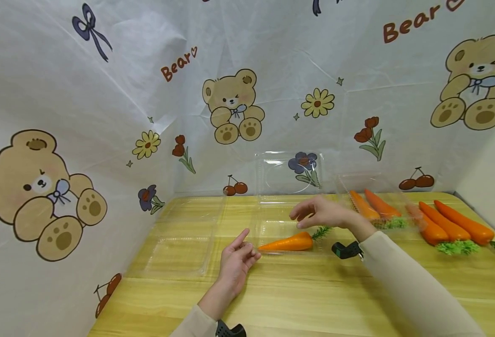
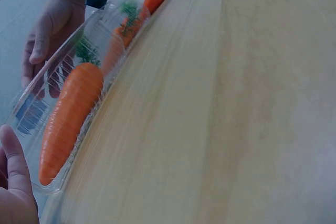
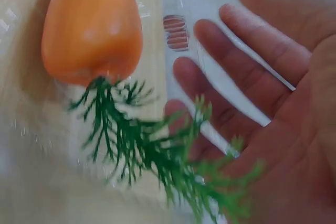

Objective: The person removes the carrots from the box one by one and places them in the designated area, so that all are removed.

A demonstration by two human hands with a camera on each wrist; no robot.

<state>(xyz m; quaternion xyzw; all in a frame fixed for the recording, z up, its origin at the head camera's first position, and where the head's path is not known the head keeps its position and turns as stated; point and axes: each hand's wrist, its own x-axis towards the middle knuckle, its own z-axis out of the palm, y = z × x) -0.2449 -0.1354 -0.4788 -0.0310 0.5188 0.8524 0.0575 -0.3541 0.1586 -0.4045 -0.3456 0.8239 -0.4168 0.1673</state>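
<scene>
In the head view we see an orange, tapering carrot with a feathery green top [image 1: 291,242] lying in a clear plastic container [image 1: 272,228], its tip toward the left and its greenery at the right side. The container's clear lid [image 1: 272,180] stands raised behind it. The left hand [image 1: 236,267] is at the near left corner, close to the carrot's tip, with the index finger extended and the others loosely bent, grasping nothing. The right hand [image 1: 325,213] hovers above the container near the greenery, its fingers relaxed and holding nothing. To the left we find another clear plastic container [image 1: 180,255]; to the right, two orange carrots [image 1: 384,206] lie in a third, with more orange carrots [image 1: 454,227] beside it on the yellow wooden table [image 1: 293,295].

In the left wrist view we see the carrot inside the clear walls, its tip pointing toward the left hand. One digit stands right by the container's corner; we cannot tell whether it touches.

In the right wrist view the right hand is spread, fingers apart, with nothing in its grip. The feathery top passes before the palm; we cannot tell whether they touch.
</scene>
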